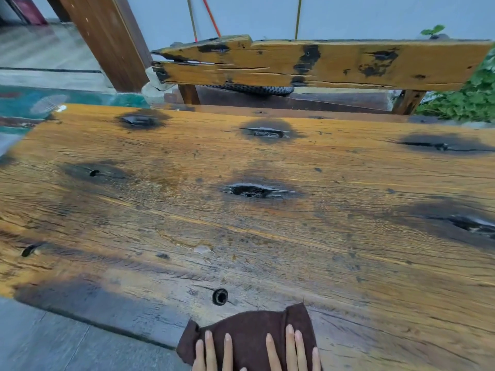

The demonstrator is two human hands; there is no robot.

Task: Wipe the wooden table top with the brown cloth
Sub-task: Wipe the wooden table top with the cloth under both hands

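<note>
Weathered wooden table top [241, 223] with dark knots; wooden bench [321, 62] far beyond round hole [220, 296]. Brown cloth [249, 333] lies just nearer than hole, at table's near edge. Left hand [214, 354] and right hand [292, 349] side by side, fingers straight, pressing flat on cloth.

Cut at the bottom edge
Left hand [214, 354] and right hand [292, 349] show fingers only; brown cloth [249, 328] runs out of frame beneath them.
</note>
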